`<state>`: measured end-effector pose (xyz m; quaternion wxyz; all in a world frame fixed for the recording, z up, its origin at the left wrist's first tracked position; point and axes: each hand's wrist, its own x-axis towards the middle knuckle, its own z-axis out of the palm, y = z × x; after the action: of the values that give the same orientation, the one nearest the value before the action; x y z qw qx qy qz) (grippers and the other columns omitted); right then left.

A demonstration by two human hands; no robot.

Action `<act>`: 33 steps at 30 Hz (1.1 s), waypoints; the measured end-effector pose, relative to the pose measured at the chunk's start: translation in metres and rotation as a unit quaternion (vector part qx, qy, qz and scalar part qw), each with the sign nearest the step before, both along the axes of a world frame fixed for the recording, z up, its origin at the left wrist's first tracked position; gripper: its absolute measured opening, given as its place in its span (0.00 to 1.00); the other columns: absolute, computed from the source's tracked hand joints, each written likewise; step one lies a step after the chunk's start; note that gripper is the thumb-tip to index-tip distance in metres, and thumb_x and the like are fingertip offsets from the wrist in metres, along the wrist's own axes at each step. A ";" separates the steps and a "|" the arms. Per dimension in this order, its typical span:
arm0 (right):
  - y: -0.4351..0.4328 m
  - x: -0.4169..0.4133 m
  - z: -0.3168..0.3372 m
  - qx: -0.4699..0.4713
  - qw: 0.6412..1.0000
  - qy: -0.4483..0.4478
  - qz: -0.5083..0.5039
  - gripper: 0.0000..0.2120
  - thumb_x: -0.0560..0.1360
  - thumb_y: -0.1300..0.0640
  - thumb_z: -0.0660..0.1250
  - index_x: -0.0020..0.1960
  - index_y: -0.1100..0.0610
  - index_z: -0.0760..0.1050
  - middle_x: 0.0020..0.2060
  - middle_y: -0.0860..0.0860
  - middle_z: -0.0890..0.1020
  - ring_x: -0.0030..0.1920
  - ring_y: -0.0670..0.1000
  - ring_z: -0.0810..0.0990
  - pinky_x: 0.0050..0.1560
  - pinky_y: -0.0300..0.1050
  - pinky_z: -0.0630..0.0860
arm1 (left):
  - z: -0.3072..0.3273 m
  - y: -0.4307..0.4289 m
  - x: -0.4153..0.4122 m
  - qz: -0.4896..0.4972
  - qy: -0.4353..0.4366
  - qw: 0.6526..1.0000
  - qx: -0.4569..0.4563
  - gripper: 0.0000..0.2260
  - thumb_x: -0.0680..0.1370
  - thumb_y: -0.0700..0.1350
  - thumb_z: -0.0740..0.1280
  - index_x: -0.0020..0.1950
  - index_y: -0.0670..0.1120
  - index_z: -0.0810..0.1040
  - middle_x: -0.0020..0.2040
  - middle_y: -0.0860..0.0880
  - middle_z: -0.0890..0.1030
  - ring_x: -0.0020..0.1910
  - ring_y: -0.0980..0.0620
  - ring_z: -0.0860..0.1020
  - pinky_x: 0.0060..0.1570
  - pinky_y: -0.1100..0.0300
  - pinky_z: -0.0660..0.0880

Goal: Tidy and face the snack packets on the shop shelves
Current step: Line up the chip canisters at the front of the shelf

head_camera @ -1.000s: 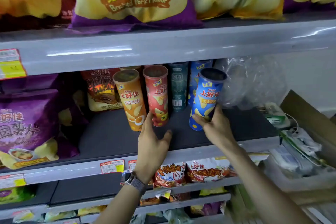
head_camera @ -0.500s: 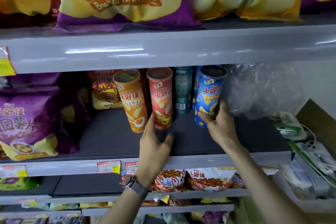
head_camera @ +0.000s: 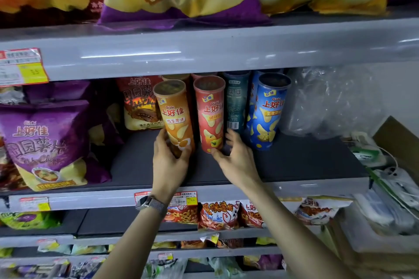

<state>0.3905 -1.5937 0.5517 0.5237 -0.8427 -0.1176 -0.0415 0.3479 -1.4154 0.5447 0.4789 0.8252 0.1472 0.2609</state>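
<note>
Now | left hand (head_camera: 169, 161) grips orange cardboard tube (head_camera: 175, 118) | right hand (head_camera: 235, 156) cups glossy red tube (head_camera: 210, 115)

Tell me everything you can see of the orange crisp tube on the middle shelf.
The orange tube is a tall cylinder, seemingly printed card, with a clear lid, an Oishi logo, white Chinese lettering and pictured crisps. It leans slightly left at the left end of the tube row, beside the red tube, label facing out. The left hand wraps its lower part; its base is hidden.

Orange canister (head_camera: 175, 118), red canister (head_camera: 210, 115), blue canister (head_camera: 267, 113), purple bag (head_camera: 43, 142).
</note>
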 end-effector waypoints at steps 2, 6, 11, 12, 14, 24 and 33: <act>0.007 0.005 -0.006 -0.012 1.000 -0.004 -0.013 0.29 0.75 0.54 0.76 0.73 0.51 0.70 0.63 0.43 0.81 0.61 0.43 0.80 0.64 0.46 0.78 | -0.003 0.000 0.002 -0.004 -0.004 1.000 0.005 0.31 0.80 0.50 0.73 0.80 0.48 0.65 0.70 0.47 0.76 0.65 0.49 0.79 0.65 0.43 0.77; 0.015 0.009 -0.014 -0.035 0.997 -0.010 -0.064 0.28 0.74 0.51 0.77 0.70 0.52 0.71 0.61 0.48 0.82 0.60 0.51 0.81 0.61 0.54 0.80 | -0.009 0.000 0.002 0.002 -0.009 1.000 0.023 0.30 0.82 0.51 0.70 0.81 0.52 0.63 0.70 0.48 0.78 0.65 0.46 0.80 0.63 0.43 0.78; 0.022 0.009 -0.015 -0.063 0.995 -0.026 -0.077 0.30 0.72 0.45 0.78 0.68 0.53 0.72 0.58 0.49 0.80 0.57 0.51 0.80 0.57 0.54 0.80 | -0.010 -0.001 0.001 -0.005 -0.007 0.999 0.046 0.30 0.83 0.51 0.68 0.83 0.50 0.61 0.71 0.47 0.76 0.64 0.44 0.81 0.60 0.47 0.78; 0.022 0.008 -0.015 -0.066 0.994 -0.028 -0.082 0.28 0.72 0.45 0.78 0.67 0.54 0.74 0.57 0.49 0.81 0.56 0.51 0.80 0.56 0.54 0.80 | -0.010 -0.001 0.000 -0.006 -0.007 0.999 0.050 0.30 0.83 0.52 0.68 0.83 0.49 0.61 0.72 0.47 0.76 0.64 0.44 0.81 0.59 0.48 0.78; 0.023 0.007 -0.014 -0.067 0.993 -0.030 -0.091 0.25 0.72 0.46 0.79 0.63 0.54 0.75 0.55 0.49 0.81 0.55 0.52 0.81 0.55 0.55 0.80 | -0.010 -0.001 -0.001 -0.008 -0.005 0.999 0.052 0.31 0.83 0.52 0.68 0.83 0.48 0.61 0.72 0.45 0.75 0.64 0.42 0.80 0.58 0.49 0.78; 0.009 -0.049 0.009 -0.218 0.973 -0.023 -0.066 0.22 0.80 0.43 0.68 0.68 0.53 0.74 0.64 0.52 0.79 0.65 0.56 0.77 0.59 0.53 0.77 | 0.007 0.009 -0.028 -0.063 0.069 0.989 0.116 0.31 0.81 0.44 0.69 0.82 0.42 0.63 0.79 0.37 0.66 0.78 0.36 0.64 0.74 0.44 0.67; -0.018 -0.154 0.009 -0.298 0.945 -0.114 -0.076 0.16 0.79 0.47 0.64 0.58 0.55 0.81 0.53 0.51 0.84 0.58 0.55 0.81 0.56 0.50 0.80 | 0.014 -0.026 -0.130 -0.188 0.103 0.951 0.223 0.19 0.79 0.46 0.68 0.71 0.50 0.78 0.65 0.50 0.80 0.64 0.43 0.76 0.59 0.50 0.76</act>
<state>0.2368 -1.6112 0.5605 0.2276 -0.9563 -0.1191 -0.1398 0.2183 -1.4417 0.5591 0.3051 0.9461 -0.0244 0.1061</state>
